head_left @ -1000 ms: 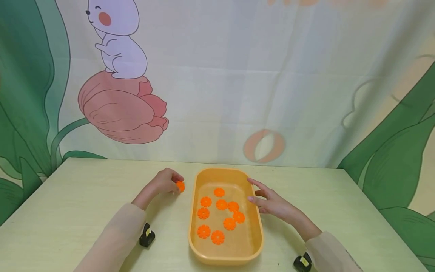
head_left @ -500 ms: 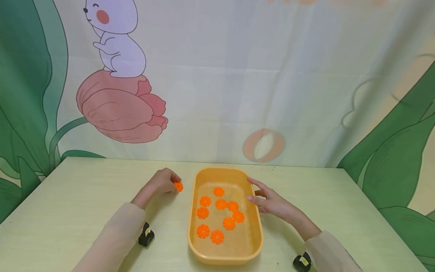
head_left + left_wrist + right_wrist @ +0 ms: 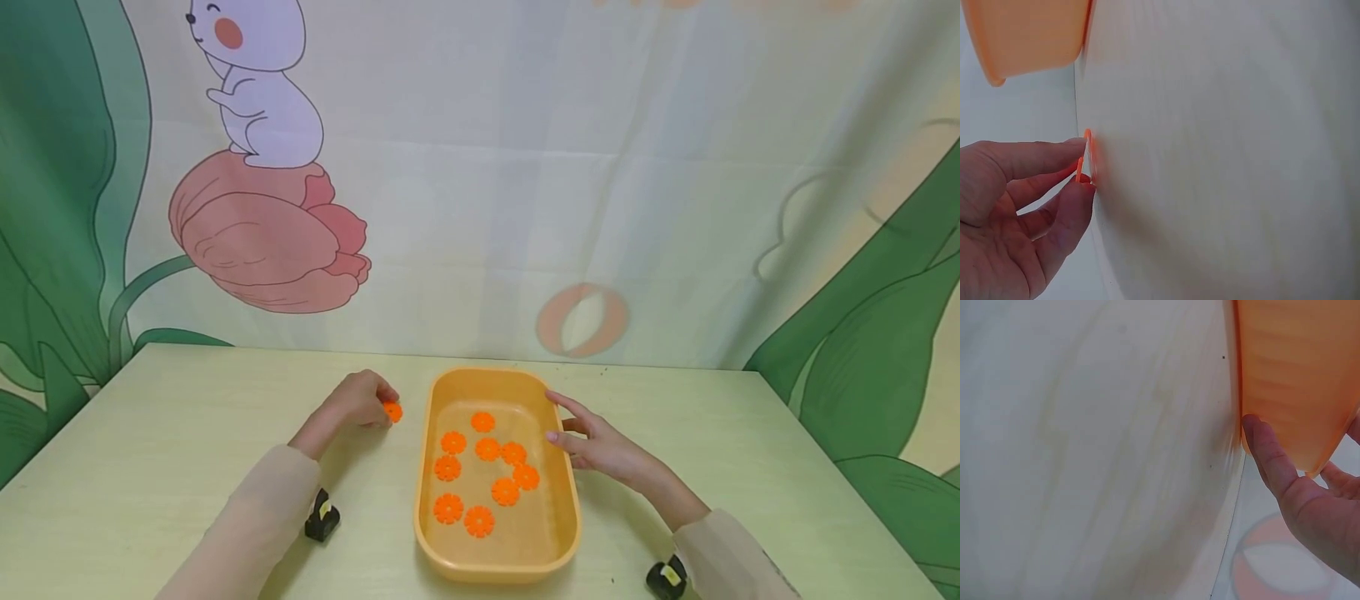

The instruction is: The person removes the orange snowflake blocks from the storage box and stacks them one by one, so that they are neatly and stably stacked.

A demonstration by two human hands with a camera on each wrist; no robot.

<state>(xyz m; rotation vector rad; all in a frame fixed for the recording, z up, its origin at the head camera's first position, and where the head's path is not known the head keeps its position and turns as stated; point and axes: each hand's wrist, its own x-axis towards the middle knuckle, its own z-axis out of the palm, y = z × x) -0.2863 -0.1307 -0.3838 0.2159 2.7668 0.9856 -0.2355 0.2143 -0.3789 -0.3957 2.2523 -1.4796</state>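
Observation:
Close to the tabletop, left of a yellow plastic tray (image 3: 497, 575), my left hand (image 3: 362, 400) pinches an orange notched snowflake disc (image 3: 393, 412) between thumb and fingers. In the left wrist view two thin orange edges show at the fingertips: one disc edge (image 3: 1079, 169) between the fingers and another disc (image 3: 1091, 156) right at the table surface. My right hand (image 3: 600, 443) holds the tray's right wall, its thumb and index finger over the rim and other fingers (image 3: 1272, 456) low along the outside. Several matching orange discs (image 3: 506, 492) lie flat and scattered on the tray's floor.
The pale wooden table (image 3: 187, 417) ends at the back against a printed curtain (image 3: 465, 208) with a cartoon animal and plants. A black wrist-worn device (image 3: 322, 518) sits at the left sleeve, another black device (image 3: 667, 578) at the right.
Over the last second my left hand has shifted slightly left with the disc, away from the tray. My right hand, the tray and the discs inside stay as they were.

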